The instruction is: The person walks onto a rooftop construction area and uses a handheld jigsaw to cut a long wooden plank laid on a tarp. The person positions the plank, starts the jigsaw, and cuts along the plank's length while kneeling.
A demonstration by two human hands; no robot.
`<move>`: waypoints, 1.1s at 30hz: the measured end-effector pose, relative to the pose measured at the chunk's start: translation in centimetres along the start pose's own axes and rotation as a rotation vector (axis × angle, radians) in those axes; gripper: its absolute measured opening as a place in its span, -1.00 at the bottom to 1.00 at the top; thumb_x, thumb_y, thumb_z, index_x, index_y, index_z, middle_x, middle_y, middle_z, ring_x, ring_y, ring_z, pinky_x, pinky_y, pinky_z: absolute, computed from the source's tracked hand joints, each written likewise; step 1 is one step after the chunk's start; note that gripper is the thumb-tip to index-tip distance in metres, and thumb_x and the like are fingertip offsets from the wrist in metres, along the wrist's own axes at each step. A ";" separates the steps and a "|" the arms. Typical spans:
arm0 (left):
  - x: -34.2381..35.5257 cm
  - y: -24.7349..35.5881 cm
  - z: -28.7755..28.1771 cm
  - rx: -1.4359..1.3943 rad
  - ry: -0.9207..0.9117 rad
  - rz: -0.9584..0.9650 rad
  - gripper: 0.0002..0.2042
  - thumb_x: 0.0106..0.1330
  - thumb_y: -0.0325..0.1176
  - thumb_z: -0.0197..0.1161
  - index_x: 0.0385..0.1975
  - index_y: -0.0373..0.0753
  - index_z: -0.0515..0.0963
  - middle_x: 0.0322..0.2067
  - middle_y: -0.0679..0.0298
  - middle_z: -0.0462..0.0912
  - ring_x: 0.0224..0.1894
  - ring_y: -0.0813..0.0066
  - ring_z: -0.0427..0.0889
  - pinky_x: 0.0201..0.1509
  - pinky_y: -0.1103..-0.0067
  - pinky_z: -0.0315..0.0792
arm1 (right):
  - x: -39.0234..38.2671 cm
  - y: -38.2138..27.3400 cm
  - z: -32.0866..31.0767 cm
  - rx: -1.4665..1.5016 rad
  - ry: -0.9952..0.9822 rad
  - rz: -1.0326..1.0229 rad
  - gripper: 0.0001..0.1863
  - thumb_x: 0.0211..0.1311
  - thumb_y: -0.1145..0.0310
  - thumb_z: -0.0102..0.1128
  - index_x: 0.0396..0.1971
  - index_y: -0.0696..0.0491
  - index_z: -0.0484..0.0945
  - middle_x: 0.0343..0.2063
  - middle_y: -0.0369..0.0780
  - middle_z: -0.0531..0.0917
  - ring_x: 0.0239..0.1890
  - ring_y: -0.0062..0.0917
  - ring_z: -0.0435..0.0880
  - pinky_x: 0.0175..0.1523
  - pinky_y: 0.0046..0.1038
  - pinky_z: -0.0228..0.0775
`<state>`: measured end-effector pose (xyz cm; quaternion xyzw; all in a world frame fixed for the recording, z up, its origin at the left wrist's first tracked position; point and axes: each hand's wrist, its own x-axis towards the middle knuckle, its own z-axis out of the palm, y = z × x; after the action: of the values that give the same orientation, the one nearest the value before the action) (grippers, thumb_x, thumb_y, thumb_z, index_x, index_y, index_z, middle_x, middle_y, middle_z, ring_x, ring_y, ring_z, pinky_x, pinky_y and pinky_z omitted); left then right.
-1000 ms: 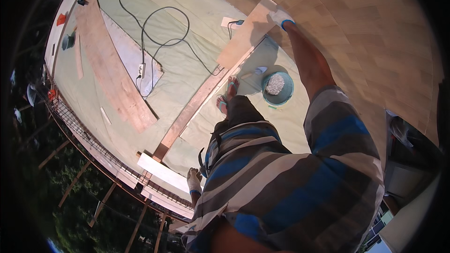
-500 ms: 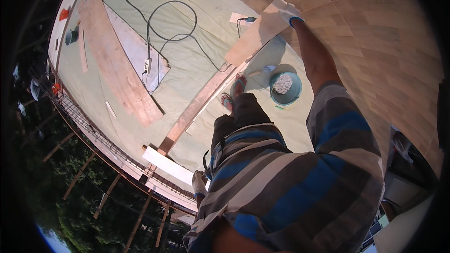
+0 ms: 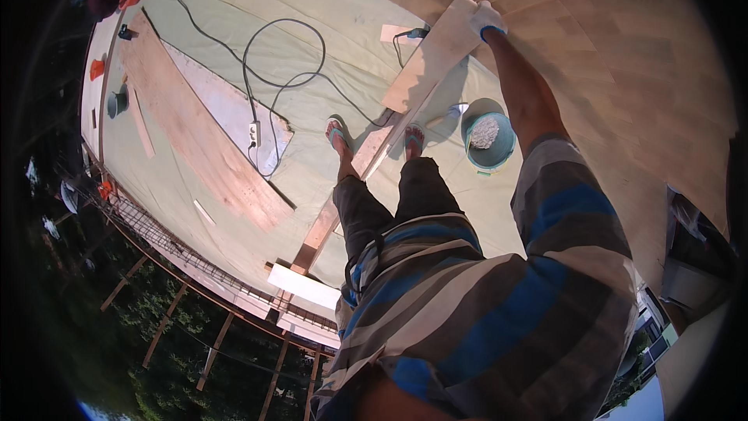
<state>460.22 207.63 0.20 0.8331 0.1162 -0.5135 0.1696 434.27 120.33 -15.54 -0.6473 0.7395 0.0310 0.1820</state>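
Observation:
My gloved right hand [image 3: 486, 20], white with a blue cuff, is closed on the upper end of a flat plywood board [image 3: 422, 62]. The board rests across a long narrow plank [image 3: 327, 222] between my sandalled feet [image 3: 339, 132]. A corded power tool [image 3: 414, 34] lies on a small wood piece beside the board. Below my right hand stands a teal bucket [image 3: 489, 152] with white lumpy material, next to a white-bladed scraper [image 3: 457, 109]. My left hand is hidden behind my body.
The pale sheeted floor [image 3: 226, 8] holds a looped cable [image 3: 284, 22], power strip [image 3: 254, 132], long plywood piece [image 3: 199, 148] and white board [image 3: 312, 284]. Buckets [image 3: 117, 101] and orange containers line the left edge, beside wire mesh [image 3: 179, 242] and trees below. A curved wood-tiled surface [image 3: 615, 54] rises at right.
My left foot has stepped left across the plank, and my right foot has shifted right. My left hand has gone out of view. The right hand still holds the board.

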 end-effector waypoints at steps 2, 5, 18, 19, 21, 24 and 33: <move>2.5 1.1 -1.8 -0.085 -0.038 -0.058 -0.57 0.54 -0.10 0.14 0.25 -0.24 0.51 -0.03 0.19 0.69 -0.01 0.36 0.67 0.08 0.43 0.56 | -0.8 -0.6 -0.4 0.005 0.070 -0.014 -0.52 0.35 -0.02 0.14 0.15 -0.09 0.61 0.11 0.04 0.69 0.22 -0.06 0.65 0.30 -0.12 0.49; 6.7 3.3 -5.9 -0.146 -0.086 -0.102 -0.56 0.52 -0.10 0.15 0.28 -0.19 0.49 -0.01 0.22 0.68 -0.01 0.38 0.67 0.09 0.44 0.55 | -4.5 -2.0 -1.1 -0.235 0.274 -0.126 -0.61 0.36 0.02 0.15 0.02 -0.08 0.66 -0.03 -0.08 0.74 0.13 -0.11 0.68 0.26 -0.14 0.51; 22.0 33.8 -31.6 -0.158 0.059 0.303 -0.49 0.49 -0.14 0.22 0.36 -0.21 0.43 -0.01 0.34 0.62 -0.03 0.49 0.61 0.09 0.48 0.47 | -23.6 -7.8 5.9 -0.018 -0.163 -0.185 -0.45 0.39 -0.04 0.22 0.22 -0.01 0.56 0.17 -0.07 0.68 0.29 -0.11 0.56 0.35 -0.12 0.40; 22.6 37.1 -32.4 -0.113 0.050 0.333 -0.49 0.49 -0.14 0.21 0.36 -0.21 0.43 0.00 0.33 0.62 -0.02 0.48 0.61 0.10 0.47 0.47 | -25.4 -7.1 7.0 0.052 -0.160 -0.076 -0.42 0.41 -0.06 0.19 0.26 0.00 0.54 0.19 -0.06 0.67 0.31 -0.10 0.56 0.36 -0.13 0.40; 23.9 40.3 -33.6 -0.062 0.039 0.387 -0.50 0.51 -0.12 0.21 0.36 -0.18 0.44 0.03 0.33 0.63 0.01 0.44 0.62 0.12 0.44 0.47 | -27.2 -6.9 8.3 0.098 -0.242 -0.043 -0.39 0.42 -0.07 0.15 0.27 0.05 0.53 0.17 -0.04 0.68 0.27 -0.08 0.59 0.36 -0.16 0.42; 26.3 42.6 -32.8 0.026 -0.031 0.382 -0.51 0.51 -0.09 0.21 0.36 -0.15 0.45 0.03 0.33 0.64 0.03 0.42 0.62 0.13 0.45 0.47 | -30.0 -5.7 10.1 0.137 -0.317 -0.015 -0.38 0.40 -0.07 0.17 0.26 0.06 0.55 0.14 -0.01 0.70 0.19 -0.06 0.67 0.32 -0.13 0.47; 26.6 42.6 -23.7 0.301 -0.353 0.294 -0.46 0.49 -0.08 0.22 0.39 -0.18 0.42 0.01 0.35 0.62 0.06 0.41 0.60 0.24 0.34 0.44 | -42.4 -5.3 12.1 0.489 -0.395 0.247 -0.48 0.38 -0.03 0.11 -0.04 0.16 0.69 -0.08 0.05 0.76 0.03 -0.07 0.72 0.15 -0.15 0.49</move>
<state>507.11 178.63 -6.82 0.7546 -0.1149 -0.6320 0.1340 446.27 162.99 -12.67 -0.4716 0.7485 -0.0006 0.4663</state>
